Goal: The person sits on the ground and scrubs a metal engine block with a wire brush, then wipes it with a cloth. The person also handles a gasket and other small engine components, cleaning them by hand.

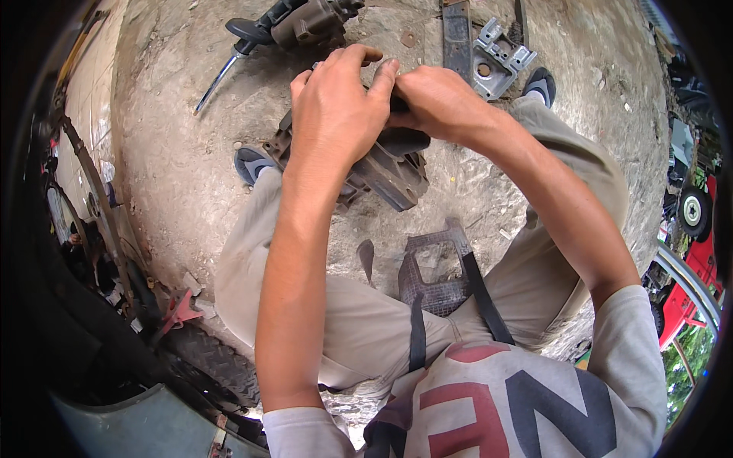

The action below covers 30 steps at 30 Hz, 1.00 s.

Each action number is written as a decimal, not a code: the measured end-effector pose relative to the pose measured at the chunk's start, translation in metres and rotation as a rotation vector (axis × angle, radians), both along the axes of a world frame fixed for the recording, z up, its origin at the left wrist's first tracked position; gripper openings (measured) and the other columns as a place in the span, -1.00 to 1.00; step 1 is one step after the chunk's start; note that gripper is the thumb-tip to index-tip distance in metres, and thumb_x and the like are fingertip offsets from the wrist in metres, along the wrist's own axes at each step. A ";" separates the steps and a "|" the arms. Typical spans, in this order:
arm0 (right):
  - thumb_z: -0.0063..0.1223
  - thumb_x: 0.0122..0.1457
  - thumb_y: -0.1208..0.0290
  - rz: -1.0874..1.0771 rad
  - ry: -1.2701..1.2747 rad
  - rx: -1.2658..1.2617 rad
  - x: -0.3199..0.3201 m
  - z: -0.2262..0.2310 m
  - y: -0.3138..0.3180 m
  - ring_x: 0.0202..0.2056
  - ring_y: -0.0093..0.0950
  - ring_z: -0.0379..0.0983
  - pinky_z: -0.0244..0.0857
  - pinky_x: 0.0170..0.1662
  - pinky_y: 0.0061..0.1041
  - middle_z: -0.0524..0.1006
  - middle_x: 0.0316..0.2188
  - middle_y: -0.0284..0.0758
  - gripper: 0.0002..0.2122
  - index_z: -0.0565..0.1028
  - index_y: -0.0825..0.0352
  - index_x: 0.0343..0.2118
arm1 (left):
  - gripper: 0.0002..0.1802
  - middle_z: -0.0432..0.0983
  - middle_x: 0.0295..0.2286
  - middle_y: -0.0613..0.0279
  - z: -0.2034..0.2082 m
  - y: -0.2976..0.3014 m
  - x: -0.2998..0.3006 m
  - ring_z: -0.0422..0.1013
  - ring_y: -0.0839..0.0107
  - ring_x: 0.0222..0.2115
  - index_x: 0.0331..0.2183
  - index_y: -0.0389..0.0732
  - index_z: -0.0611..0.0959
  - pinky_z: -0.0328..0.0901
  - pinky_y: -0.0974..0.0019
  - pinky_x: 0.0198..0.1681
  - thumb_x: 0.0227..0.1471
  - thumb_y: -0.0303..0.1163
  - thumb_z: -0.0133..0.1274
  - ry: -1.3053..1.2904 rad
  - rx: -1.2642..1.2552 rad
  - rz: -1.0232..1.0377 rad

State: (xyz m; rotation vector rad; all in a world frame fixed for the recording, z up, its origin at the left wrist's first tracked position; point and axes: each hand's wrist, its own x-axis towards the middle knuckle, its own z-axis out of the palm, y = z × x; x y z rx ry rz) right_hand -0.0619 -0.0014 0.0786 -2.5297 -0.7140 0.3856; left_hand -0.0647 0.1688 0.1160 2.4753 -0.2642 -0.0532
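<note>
On the ground between my feet lies a dark, greasy metal casting (pixel 385 182) with ribs and a flat bar-like edge. My left hand (pixel 341 103) is over its far end, back of the hand up, fingers curled; my thumb stands a little apart from the index finger. Right beside it, my right hand (pixel 443 99) is closed in a fist, its fingertips hidden. Under the right hand shows a black rounded piece (pixel 405 141) against the casting. Whatever lies between the two hands is mostly covered by them.
Beyond my hands lies a dark cylindrical part (pixel 309 23) near a shiny rod (pixel 217 82). A silver metal bracket (pixel 495 62) and a flat dark bar (pixel 457 38) are at the far right. A red stand (pixel 179 313) and a tyre (pixel 210 365) are at left. A red vehicle (pixel 691 282) stands right.
</note>
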 end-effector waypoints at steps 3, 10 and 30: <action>0.36 0.05 0.10 0.037 -0.009 0.009 -0.008 -0.003 0.007 -0.33 -0.03 0.59 0.47 -0.27 -0.11 0.62 -0.48 -0.08 -0.64 0.61 0.38 -0.37 | -0.61 0.67 -0.16 -0.01 -0.003 0.000 0.001 0.60 0.06 -0.14 -0.07 -0.17 0.69 0.40 0.11 -0.01 0.21 -0.12 0.11 -0.013 0.017 -0.011; 0.32 0.09 0.07 0.007 -0.076 0.073 0.002 -0.008 0.000 -0.33 -0.02 0.58 0.46 -0.27 -0.11 0.62 -0.45 -0.06 -0.59 0.58 0.43 -0.35 | -0.59 0.66 -0.12 -0.01 0.010 -0.002 -0.001 0.55 0.02 -0.02 -0.06 -0.15 0.70 0.38 0.09 0.06 0.21 -0.09 0.09 0.109 -0.026 0.028; 0.28 0.11 0.02 0.037 -0.129 0.059 -0.004 -0.013 0.002 -0.30 -0.05 0.59 0.47 -0.24 -0.13 0.64 -0.41 -0.09 -0.57 0.58 0.39 -0.29 | -0.58 0.64 -0.15 -0.01 0.005 -0.002 -0.003 0.51 0.03 -0.06 -0.12 -0.22 0.70 0.12 -0.03 0.23 0.25 -0.09 0.03 0.074 -0.028 0.008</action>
